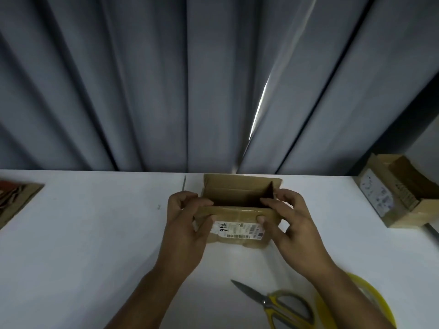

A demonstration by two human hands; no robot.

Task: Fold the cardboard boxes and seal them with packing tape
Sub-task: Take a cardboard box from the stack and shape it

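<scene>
While left grip and right grip clasp box | fingers curled

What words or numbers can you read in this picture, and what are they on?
"6": looks like the clearest handwritten digit on the white label of the held box; the rest unclear.
Printed lines on that label: too small.
Sticker on the right box: blurred.

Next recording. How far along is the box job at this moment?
Done: the small box is squared up into shape. In hand: the left hand and right hand grip its ends, and its top flaps are not yet closed. Left: closing and taping it; the tape roll and scissors lie untouched by the right forearm. A second box at the right edge also looks open.
</scene>
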